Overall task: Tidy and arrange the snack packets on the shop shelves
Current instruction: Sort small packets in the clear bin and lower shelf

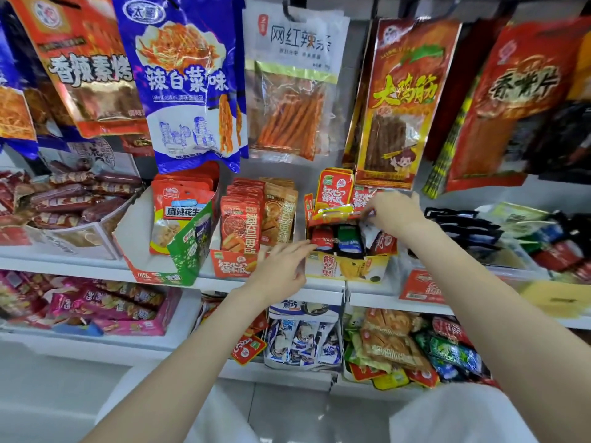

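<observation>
A yellow display box (pixel 348 266) on the middle shelf holds small red, green and white snack packets (pixel 347 239), with taller red packets (pixel 334 190) standing behind them. My left hand (pixel 281 266) reaches to the box's front left corner, fingers stretched out and touching a small red packet (pixel 323 241). My right hand (pixel 393 212) is over the box's back right, fingers curled and pinching a crumpled red and yellow packet (pixel 335 214) lying across the top.
Left of the box stand an orange packet box (pixel 236 266) and a green box of peanut packets (pixel 179 225). Large bags (pixel 188 81) hang on hooks above. Sausages (pixel 73 199) lie far left, mixed packets (pixel 511 238) far right. The lower shelf (pixel 319 295) holds more snacks.
</observation>
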A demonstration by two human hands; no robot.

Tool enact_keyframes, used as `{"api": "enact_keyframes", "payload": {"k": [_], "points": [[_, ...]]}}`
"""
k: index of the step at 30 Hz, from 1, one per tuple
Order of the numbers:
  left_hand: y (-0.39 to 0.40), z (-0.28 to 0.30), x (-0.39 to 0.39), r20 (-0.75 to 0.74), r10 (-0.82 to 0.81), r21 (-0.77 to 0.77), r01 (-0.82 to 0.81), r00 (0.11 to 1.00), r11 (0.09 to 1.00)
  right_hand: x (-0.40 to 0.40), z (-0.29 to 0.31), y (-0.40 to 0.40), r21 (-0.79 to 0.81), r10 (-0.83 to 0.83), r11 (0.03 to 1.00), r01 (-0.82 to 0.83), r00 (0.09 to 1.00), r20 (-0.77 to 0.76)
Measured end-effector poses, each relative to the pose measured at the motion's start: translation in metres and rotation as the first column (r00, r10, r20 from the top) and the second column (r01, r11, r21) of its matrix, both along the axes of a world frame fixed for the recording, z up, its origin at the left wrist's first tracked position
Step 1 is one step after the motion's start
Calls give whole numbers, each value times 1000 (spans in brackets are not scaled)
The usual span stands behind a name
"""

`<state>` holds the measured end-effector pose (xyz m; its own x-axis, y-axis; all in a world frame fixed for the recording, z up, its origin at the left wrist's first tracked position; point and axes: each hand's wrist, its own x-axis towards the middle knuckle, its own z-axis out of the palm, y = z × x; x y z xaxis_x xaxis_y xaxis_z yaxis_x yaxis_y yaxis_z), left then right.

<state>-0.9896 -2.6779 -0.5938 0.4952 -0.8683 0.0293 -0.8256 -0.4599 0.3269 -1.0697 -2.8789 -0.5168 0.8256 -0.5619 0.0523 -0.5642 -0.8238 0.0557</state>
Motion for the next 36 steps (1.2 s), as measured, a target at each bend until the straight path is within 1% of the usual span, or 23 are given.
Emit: {"api": "enact_keyframes", "payload": {"k": [1,2,4,6,8,9,10,12,13,14,16,19,20,21,22,24,25,26,28,30,32,34,36], "points": [[1,0,0,-4,3,-1,-3,1000,1000,-5,-2,-1,-56,17,998,-8,987,159],[1,0,1,-8,6,-6,-6,1000,1000,-11,-3,-1,-78,47,997,-21,939,341],[-1,1,4,-23,16,-25,-16,1000,1000,-23,6,3,17,53,996,-85,754,655],[-3,5,3,-90,40,-175,-55,995,983,-32,20,5,162,14,960,-228,619,785],[-4,18,-2,-267,34,-372,-135,963,918,-41,32,12,245,35,883,-400,577,816],[-3,27,-5,-387,-5,-434,-178,922,883,-44,35,17,272,45,842,-467,563,825],[0,34,-9,-517,-68,-478,-223,853,849,-45,36,24,314,43,792,-523,561,826],[7,43,-15,-765,-204,-490,-346,611,800,-43,35,41,396,67,692,-603,600,797],[12,43,-14,-821,-238,-476,-390,519,788,-40,35,51,417,99,659,-626,622,776],[20,43,-12,-840,-255,-470,-406,479,784,-36,35,60,446,121,626,-639,645,754],[40,40,0,-850,-249,-472,-462,463,751,-29,40,76,574,124,479,-664,699,704],[79,48,27,-834,-154,-478,-554,529,682,-15,51,96,759,178,83,-645,760,626],[94,53,37,-825,-114,-482,-584,554,653,-8,55,105,783,210,-2,-623,765,609],[107,56,47,-804,-93,-501,-585,587,638,2,57,116,786,249,-7,-618,760,600],[120,60,56,-771,-91,-534,-560,631,633,14,60,127,751,303,90,-654,737,605],[140,67,72,-658,-72,-616,-481,749,624,47,63,151,466,483,438,-768,639,599],[149,71,80,-603,-42,-644,-454,797,616,64,63,163,315,535,523,-792,593,603],[158,75,86,-551,-22,-680,-434,834,591,79,64,176,242,538,552,-798,562,628],[178,77,101,-467,143,-727,-471,873,500,106,61,198,176,484,573,-801,503,716],[196,70,116,-384,315,-735,-494,868,464,130,48,215,-15,528,640,-768,425,735],[207,57,123,-313,439,-663,-524,843,535,147,28,225,-135,608,642,-755,394,689],[209,43,124,-243,473,-571,-519,847,636,157,11,225,-74,596,643,-762,437,674],[206,36,123,-233,425,-553,-479,875,682,162,-2,215,36,505,682,-731,505,700]]}}
